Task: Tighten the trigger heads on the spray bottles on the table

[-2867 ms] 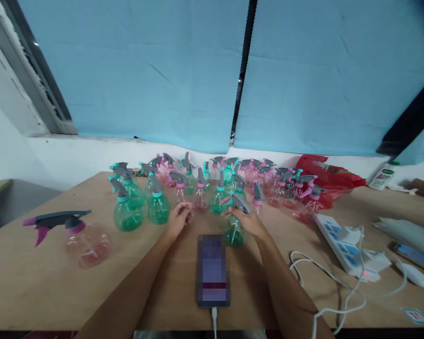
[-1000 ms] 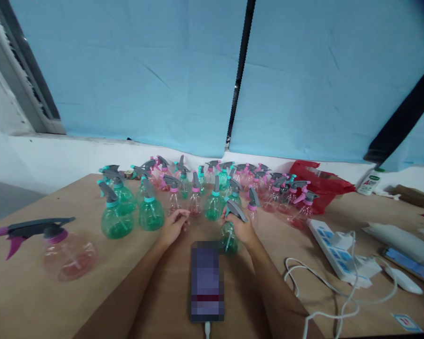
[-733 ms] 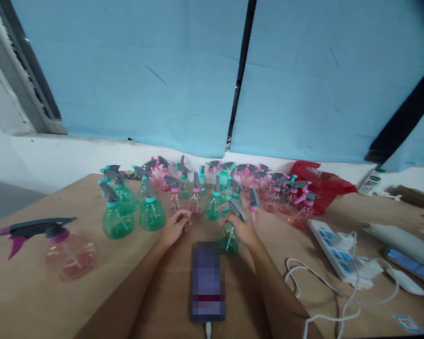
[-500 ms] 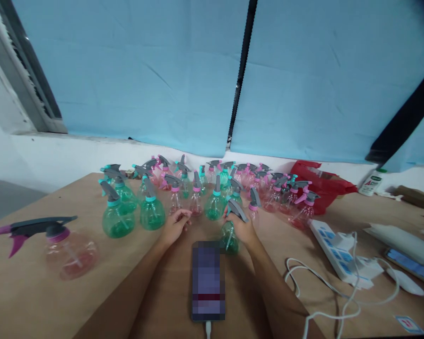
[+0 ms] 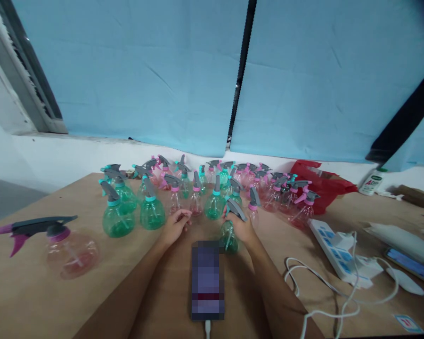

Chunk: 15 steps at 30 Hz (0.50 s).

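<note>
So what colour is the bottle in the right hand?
Clear green bottle with a grey sprayer; the head view, the only one, shows it.

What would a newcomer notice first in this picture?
A crowd of small translucent green and pink plastic spray bottles with grey trigger heads stands across the far middle of the brown wooden table. In front of it the right hand grips one green spray bottle, and the left hand rests curled on the table. A lone pink spray bottle stands apart at the left.
</note>
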Each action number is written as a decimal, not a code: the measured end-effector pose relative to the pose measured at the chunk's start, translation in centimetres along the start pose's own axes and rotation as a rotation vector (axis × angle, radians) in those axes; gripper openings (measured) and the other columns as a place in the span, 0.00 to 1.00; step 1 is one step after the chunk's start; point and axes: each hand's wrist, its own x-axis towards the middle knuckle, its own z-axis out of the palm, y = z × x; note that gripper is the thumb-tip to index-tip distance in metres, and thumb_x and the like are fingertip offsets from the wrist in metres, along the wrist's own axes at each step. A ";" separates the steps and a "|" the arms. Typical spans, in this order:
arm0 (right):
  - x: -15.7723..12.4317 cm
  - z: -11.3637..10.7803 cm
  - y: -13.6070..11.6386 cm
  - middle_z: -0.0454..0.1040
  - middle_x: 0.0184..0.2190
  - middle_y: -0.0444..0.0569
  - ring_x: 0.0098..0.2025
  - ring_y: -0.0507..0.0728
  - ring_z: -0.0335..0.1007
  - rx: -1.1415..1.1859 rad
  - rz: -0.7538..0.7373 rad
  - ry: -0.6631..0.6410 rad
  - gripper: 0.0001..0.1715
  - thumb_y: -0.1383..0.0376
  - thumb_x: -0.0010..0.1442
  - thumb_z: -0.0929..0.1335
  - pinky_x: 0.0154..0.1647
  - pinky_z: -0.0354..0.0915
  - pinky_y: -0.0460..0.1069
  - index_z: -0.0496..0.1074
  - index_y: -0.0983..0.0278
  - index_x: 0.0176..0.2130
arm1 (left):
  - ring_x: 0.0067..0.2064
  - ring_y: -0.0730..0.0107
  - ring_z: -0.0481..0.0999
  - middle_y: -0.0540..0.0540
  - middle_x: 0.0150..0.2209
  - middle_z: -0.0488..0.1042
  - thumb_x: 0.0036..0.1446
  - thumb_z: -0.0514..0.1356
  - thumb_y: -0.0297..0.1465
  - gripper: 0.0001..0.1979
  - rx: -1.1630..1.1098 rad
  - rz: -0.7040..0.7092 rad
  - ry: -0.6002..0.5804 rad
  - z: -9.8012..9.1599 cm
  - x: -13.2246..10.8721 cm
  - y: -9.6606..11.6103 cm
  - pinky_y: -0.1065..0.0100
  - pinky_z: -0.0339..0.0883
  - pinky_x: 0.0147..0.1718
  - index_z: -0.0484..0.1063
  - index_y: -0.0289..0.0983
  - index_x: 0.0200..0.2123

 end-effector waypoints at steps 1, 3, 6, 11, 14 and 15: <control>0.0 0.0 0.0 0.74 0.27 0.43 0.29 0.55 0.72 -0.016 -0.008 0.003 0.08 0.68 0.49 0.66 0.32 0.70 0.51 0.73 0.58 0.30 | 0.21 0.71 0.69 0.50 0.25 0.76 0.50 0.65 0.49 0.20 0.001 0.001 0.000 0.0 0.0 0.0 0.72 0.58 0.19 0.76 0.38 0.37; -0.1 0.0 0.1 0.75 0.28 0.44 0.29 0.56 0.71 -0.083 -0.046 0.014 0.10 0.68 0.51 0.66 0.32 0.69 0.51 0.75 0.58 0.33 | 0.21 0.72 0.69 0.50 0.25 0.76 0.50 0.65 0.49 0.21 0.003 0.003 0.002 0.0 0.0 0.1 0.72 0.58 0.19 0.76 0.38 0.37; -0.4 0.1 0.6 0.78 0.36 0.46 0.30 0.56 0.72 -0.142 -0.104 0.079 0.16 0.65 0.56 0.67 0.33 0.69 0.51 0.75 0.56 0.45 | 0.21 0.72 0.69 0.50 0.25 0.75 0.50 0.65 0.50 0.21 0.006 0.006 0.004 0.0 0.0 0.1 0.72 0.59 0.20 0.76 0.38 0.37; -1.3 0.6 2.2 0.76 0.48 0.52 0.48 0.61 0.72 -0.305 -0.229 0.109 0.22 0.60 0.60 0.69 0.53 0.67 0.56 0.69 0.58 0.54 | 0.21 0.72 0.69 0.50 0.25 0.75 0.50 0.64 0.50 0.22 0.006 0.010 0.006 0.0 0.1 0.0 0.72 0.59 0.20 0.76 0.38 0.38; -1.7 1.0 3.1 0.76 0.47 0.52 0.51 0.62 0.71 -0.404 -0.282 0.081 0.19 0.61 0.61 0.68 0.57 0.64 0.57 0.70 0.59 0.52 | 0.21 0.72 0.69 0.50 0.25 0.75 0.50 0.64 0.50 0.22 0.010 0.011 0.002 0.0 0.0 0.0 0.72 0.58 0.20 0.75 0.38 0.38; -1.7 1.1 3.2 0.76 0.45 0.52 0.50 0.62 0.72 -0.428 -0.286 0.092 0.19 0.62 0.60 0.67 0.56 0.65 0.57 0.70 0.59 0.52 | 0.21 0.72 0.69 0.50 0.25 0.75 0.51 0.63 0.50 0.22 0.012 0.012 -0.001 0.0 0.0 0.1 0.72 0.59 0.20 0.75 0.38 0.39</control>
